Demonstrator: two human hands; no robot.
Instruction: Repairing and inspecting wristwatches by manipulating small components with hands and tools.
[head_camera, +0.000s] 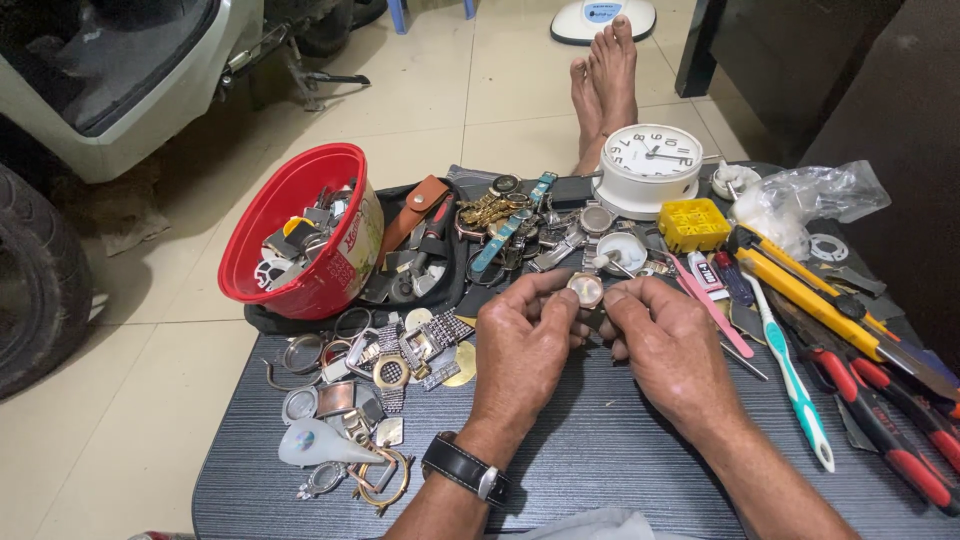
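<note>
while both hands are pinching the small round gold-toned watch case (586, 289), left hand (523, 352) and right hand (668, 345) fingertips are closing on its rim. it is risking slipping into the scattered metal watch parts (380, 375).

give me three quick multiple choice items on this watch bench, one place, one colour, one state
1. Where is the small round gold-rimmed watch case?
A. in the bowl
B. between both hands' fingertips
C. on the floor

2. What colour is the round plastic bowl of parts?
A. red
B. blue
C. green

3. How does the round white alarm clock stand?
A. face down
B. upright on the table
C. held in a hand

Key: 1 B, left hand and right hand pinch it; 2 A, its rim is red; 3 B, its dial faces out.
</note>
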